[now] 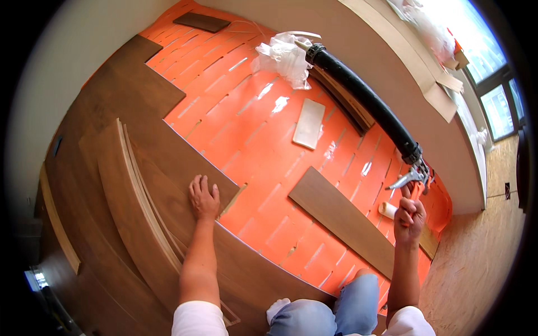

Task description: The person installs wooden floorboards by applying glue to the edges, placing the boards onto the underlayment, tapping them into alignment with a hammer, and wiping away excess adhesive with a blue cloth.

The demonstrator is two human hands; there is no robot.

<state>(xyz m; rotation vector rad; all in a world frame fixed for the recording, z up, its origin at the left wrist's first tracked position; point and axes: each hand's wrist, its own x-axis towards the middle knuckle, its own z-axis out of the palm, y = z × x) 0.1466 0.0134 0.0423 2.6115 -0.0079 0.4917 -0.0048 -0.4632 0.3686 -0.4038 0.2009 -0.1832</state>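
My left hand [205, 197] rests, fingers apart, on the laid dark brown planks [179, 157] beside the step in their edge at the orange underlay [258, 185]. My right hand [409, 215] grips the orange handle of a long black applicator gun [370, 101] with a silver lever. Its far tip is at crumpled white plastic [280, 59]. A loose brown plank [336, 218] lies on the underlay below the gun. A few stacked planks [129, 201] lie on the laid floor left of my left arm.
A white block [308, 123], a white roll [388, 210], a short plank [200, 22] and more boards [334, 101] lie on the underlay. A ledge [445, 95] with cardboard and plastic runs below the window [479, 39]. Chipboard floor [465, 263] is at the right, a narrow strip [59, 218] at the left.
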